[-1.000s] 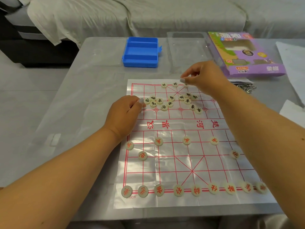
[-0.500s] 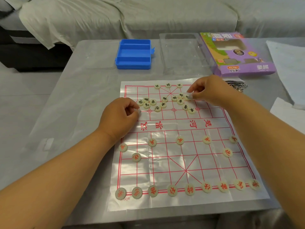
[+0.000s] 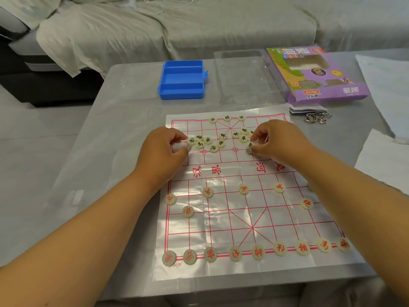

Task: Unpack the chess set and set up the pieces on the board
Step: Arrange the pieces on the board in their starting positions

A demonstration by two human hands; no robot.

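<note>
A plastic sheet chess board (image 3: 223, 218) with red lines lies on the grey table. Red-lettered round pieces (image 3: 257, 252) stand in a row along its near edge, with more in the rows above. Black-lettered pieces (image 3: 208, 140) lie in a loose heap on the far half, and three stand on the far row (image 3: 227, 118). My left hand (image 3: 164, 149) rests with curled fingers at the heap's left edge, pinching a piece. My right hand (image 3: 278, 140) pinches a black-lettered piece (image 3: 250, 145) at the heap's right side.
A blue plastic case (image 3: 181, 79) stands open beyond the board. A clear plastic tray (image 3: 243, 76) and the purple game box (image 3: 316, 74) lie at the back right, with metal rings (image 3: 317, 118) and white papers (image 3: 385, 85) to the right. A sofa lies behind.
My right hand came down from the far row, where it left a piece, to the heap's right side and took hold of a piece. My left hand stayed by the heap.
</note>
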